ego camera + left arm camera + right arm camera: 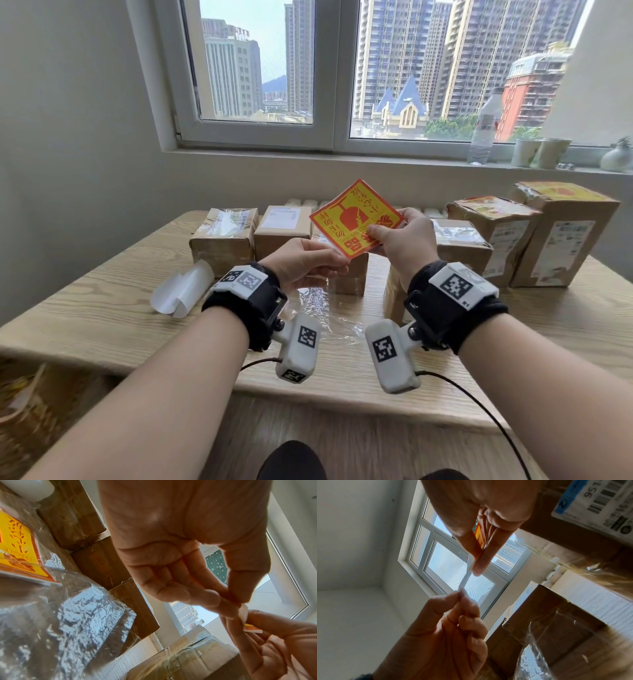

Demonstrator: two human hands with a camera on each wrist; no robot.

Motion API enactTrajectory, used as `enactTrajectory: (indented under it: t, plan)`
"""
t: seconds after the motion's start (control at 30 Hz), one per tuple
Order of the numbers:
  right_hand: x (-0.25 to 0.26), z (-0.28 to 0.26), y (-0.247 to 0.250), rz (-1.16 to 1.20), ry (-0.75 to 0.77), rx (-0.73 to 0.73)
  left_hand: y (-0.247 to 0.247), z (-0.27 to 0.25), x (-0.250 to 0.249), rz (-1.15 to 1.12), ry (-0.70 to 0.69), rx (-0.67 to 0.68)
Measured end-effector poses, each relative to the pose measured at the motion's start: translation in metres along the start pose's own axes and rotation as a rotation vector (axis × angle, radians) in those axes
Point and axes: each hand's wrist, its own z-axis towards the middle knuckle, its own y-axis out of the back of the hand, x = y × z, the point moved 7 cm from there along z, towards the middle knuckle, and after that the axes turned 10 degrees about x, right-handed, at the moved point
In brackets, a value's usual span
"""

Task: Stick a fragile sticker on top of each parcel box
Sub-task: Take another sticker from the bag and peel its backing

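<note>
Right, underneath both hands runs the pale wooden table (102, 308), and beyond the knuckles a row of brown parcel boxes (224, 236) stretches along its far edge, with a window (260, 68) behind them. Off past the right hand (407, 240) stand the two tallest boxes (561, 236), and both carry a yellow-and-red sticker on top already; the smaller boxes beyond the left hand (301, 263) show bare tape and white labels on their lids. Directly below the wrists lies a crinkled clear plastic bag (329, 315) on the table, and the left wrist view shows more yellow stickers (18, 545) inside such a bag. Out to the left of the left hand sits a curled white backing sheet (181, 291). And between the hands, held up in the air above the middle boxes, is the fragile sticker (356, 217), yellow with red print, tilted like a diamond. The right hand pinches its right corner between thumb and fingers. The left hand pinches the lower left corner, thumb against curled fingers; in the right wrist view a thin white edge (465, 580) runs between the two pinches. On the windowsill beyond the right hand stand a clear water bottle (484, 126) and two paper cups (537, 152).
</note>
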Motion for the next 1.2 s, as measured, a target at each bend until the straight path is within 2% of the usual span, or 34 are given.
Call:
enactTrajectory:
  t: [0.07,0.13,0.23,0.3,0.33,0.43,0.5,0.9,1.07,1.2]
  plan:
    - [-0.002,0.0,0.001,-0.02,-0.02,0.001,0.0,0.0,-0.001,0.002,-0.008,-0.003]
    - [0.003,-0.001,0.004,-0.155,0.011,-0.03,0.001,0.0,-0.001,-0.004,-0.02,-0.014]
    - [0.03,-0.014,0.004,-0.444,0.262,-0.109,0.006,-0.002,-0.005,-0.028,-0.046,-0.044]
    - [0.047,-0.025,-0.005,-0.512,0.415,-0.084,0.01,-0.003,-0.008,-0.053,-0.06,-0.058]
    - [0.05,-0.026,-0.011,-0.527,0.435,-0.034,0.012,-0.003,-0.009,-0.06,-0.065,-0.063]
    - [0.044,-0.024,-0.027,-0.517,0.356,0.19,0.015,-0.003,-0.012,-0.066,-0.078,-0.065]
    - [0.038,-0.023,-0.032,-0.497,0.321,0.263,0.014,-0.004,-0.013,-0.074,-0.083,-0.055]
    - [0.021,-0.023,-0.032,-0.321,0.249,0.339,0.006,-0.002,-0.013,-0.072,-0.108,-0.045]
    - [0.021,-0.018,-0.027,-0.298,0.264,0.28,0.006,0.0,-0.013,-0.13,-0.121,-0.09]
    - [0.024,-0.022,-0.031,-0.322,0.263,0.326,0.008,-0.001,-0.014,-0.159,-0.148,-0.143]
